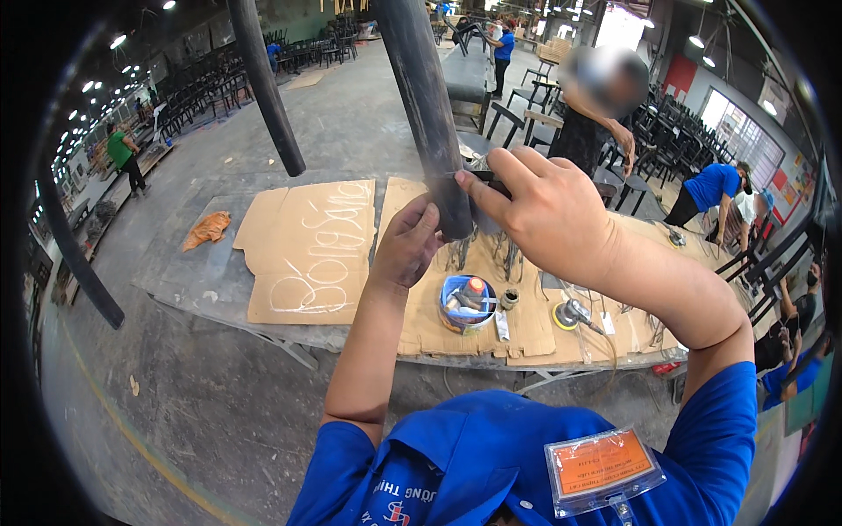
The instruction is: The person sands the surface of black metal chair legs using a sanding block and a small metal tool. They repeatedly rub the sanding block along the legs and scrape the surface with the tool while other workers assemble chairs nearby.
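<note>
A dark, round wooden leg [421, 96] hangs down from the top of the view, its lower end between my hands. Around that end my left hand [408, 241] is closed, thumb up along its side. My right hand [548, 206] is pinched beside the leg's other side, fingertips against the wood. Between its fingers is a thin dark piece [496, 186], mostly hidden, whose kind I cannot make out. Another dark leg [267, 96] slants down to the left, and a third leg [83, 254] stands at the far left.
Cardboard sheets [307, 254] cover the worktable [197, 294]. On it are a blue tub [445, 307] of small items, a sander [570, 314] with a hose, and an orange-brown cloth [207, 230]. A person [596, 114] stands across the table; others work among dark chairs.
</note>
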